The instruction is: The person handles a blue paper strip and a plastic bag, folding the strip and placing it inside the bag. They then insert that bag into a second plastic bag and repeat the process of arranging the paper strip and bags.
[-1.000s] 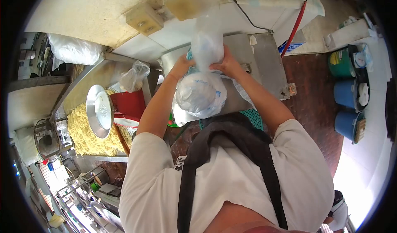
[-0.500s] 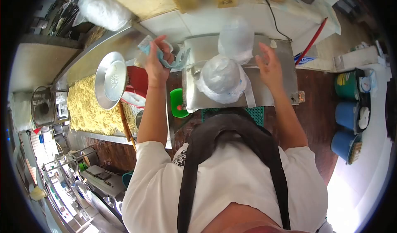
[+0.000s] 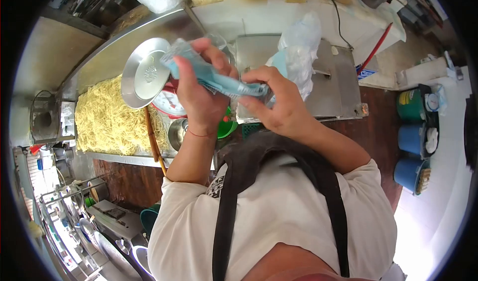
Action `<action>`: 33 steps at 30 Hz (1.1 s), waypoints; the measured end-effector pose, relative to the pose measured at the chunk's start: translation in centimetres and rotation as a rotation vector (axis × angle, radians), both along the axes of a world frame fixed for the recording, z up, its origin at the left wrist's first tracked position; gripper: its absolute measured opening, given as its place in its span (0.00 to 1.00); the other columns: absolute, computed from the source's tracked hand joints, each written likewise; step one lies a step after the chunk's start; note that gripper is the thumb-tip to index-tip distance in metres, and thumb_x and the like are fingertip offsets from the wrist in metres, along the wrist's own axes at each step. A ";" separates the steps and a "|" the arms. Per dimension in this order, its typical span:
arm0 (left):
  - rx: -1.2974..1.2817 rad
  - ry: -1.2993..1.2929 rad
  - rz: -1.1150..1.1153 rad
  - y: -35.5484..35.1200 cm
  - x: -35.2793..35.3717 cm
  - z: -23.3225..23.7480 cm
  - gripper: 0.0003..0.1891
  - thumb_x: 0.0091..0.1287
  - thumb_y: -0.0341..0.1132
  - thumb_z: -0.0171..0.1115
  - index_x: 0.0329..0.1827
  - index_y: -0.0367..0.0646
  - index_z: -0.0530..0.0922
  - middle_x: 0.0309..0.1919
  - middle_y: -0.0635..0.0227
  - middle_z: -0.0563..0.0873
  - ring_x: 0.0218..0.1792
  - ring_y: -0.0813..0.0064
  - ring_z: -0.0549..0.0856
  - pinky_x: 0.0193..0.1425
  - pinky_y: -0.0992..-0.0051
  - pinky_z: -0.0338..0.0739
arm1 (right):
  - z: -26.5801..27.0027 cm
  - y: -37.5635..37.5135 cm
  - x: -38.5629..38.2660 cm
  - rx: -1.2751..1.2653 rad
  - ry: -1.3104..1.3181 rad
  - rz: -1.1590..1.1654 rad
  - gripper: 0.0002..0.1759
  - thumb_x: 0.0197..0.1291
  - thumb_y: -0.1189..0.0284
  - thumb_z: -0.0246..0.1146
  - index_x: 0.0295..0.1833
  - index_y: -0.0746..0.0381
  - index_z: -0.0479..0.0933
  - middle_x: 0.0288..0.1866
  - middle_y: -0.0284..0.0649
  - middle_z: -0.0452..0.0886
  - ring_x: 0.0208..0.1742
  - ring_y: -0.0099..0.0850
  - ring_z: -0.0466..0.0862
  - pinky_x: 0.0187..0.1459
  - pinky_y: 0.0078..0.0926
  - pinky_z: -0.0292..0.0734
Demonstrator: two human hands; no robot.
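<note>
A crumpled light blue plastic bag [image 3: 204, 74] stretches between my two hands, smeared a little by motion. My left hand [image 3: 201, 101] is closed around its left part, thumb and fingers on either side. At the other end, my right hand [image 3: 281, 101] pinches the plastic between thumb and fingers. Just behind the right hand, a white plastic-wrapped bundle [image 3: 301, 57] rests on the steel table [image 3: 336, 91], its lower part partly hidden by that hand. What is inside the bundle cannot be made out.
Left of my hands stands a red dial scale [image 3: 169, 103] topped by a round metal pan [image 3: 149, 71]. Yellow noodles [image 3: 112, 124] cover the counter, with a wooden stick [image 3: 152, 136] by them. A green basin [image 3: 226, 128] sits low; blue bins [image 3: 413, 139] line the right.
My right hand has come left from beside the bundle to grip the blue plastic bag. The left hand still holds the bag. My view has shifted slightly.
</note>
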State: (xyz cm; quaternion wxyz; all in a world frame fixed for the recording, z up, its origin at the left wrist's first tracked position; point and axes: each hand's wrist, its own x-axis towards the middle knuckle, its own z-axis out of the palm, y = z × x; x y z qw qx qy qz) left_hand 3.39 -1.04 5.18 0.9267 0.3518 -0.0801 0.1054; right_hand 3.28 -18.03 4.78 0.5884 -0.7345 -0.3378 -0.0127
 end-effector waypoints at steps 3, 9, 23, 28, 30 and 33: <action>0.052 0.159 -0.041 0.5 -0.8 -2.2 0.26 0.75 0.61 0.51 0.54 0.44 0.73 0.35 0.69 0.74 0.35 0.75 0.70 0.43 0.71 0.69 | -2.2 0.8 -1.7 0.210 0.270 -0.101 0.17 0.66 0.73 0.67 0.57 0.64 0.74 0.41 0.40 0.81 0.39 0.24 0.82 0.42 0.24 0.79; 0.136 0.168 -0.454 -0.7 -3.0 -4.6 0.34 0.64 0.26 0.70 0.72 0.40 0.64 0.54 0.63 0.78 0.58 0.67 0.79 0.66 0.65 0.72 | -3.4 -1.6 -4.7 0.161 0.503 -0.298 0.19 0.64 0.74 0.68 0.59 0.62 0.74 0.42 0.40 0.82 0.41 0.26 0.82 0.42 0.25 0.79; 0.418 0.378 -0.365 -7.1 -5.2 -6.5 0.21 0.69 0.27 0.64 0.64 0.37 0.71 0.50 0.68 0.80 0.50 0.76 0.82 0.56 0.75 0.76 | -3.7 -8.6 -6.6 -0.283 0.172 -0.310 0.18 0.58 0.69 0.72 0.52 0.58 0.77 0.44 0.40 0.77 0.47 0.40 0.81 0.46 0.34 0.77; 0.236 0.385 -0.400 -10.6 -5.6 -5.1 0.22 0.67 0.22 0.59 0.64 0.38 0.70 0.49 0.66 0.80 0.52 0.66 0.84 0.57 0.67 0.80 | -4.9 -14.4 -5.3 -0.255 -0.024 -0.224 0.15 0.57 0.67 0.74 0.46 0.59 0.78 0.49 0.40 0.78 0.53 0.43 0.78 0.55 0.38 0.74; 0.228 0.371 -0.375 -12.4 -5.6 -5.1 0.23 0.66 0.22 0.59 0.65 0.38 0.69 0.49 0.64 0.80 0.52 0.63 0.85 0.57 0.64 0.80 | -5.5 -16.9 -4.4 -0.290 -0.121 -0.165 0.14 0.57 0.66 0.74 0.43 0.61 0.79 0.51 0.41 0.79 0.56 0.44 0.77 0.58 0.38 0.72; 0.250 0.350 -0.342 -15.0 -5.6 -4.8 0.25 0.65 0.21 0.60 0.66 0.38 0.69 0.49 0.63 0.80 0.53 0.59 0.85 0.63 0.57 0.78 | -5.4 -19.8 -3.7 -0.158 0.082 -0.086 0.12 0.60 0.67 0.71 0.41 0.64 0.80 0.49 0.41 0.82 0.49 0.39 0.80 0.56 0.32 0.73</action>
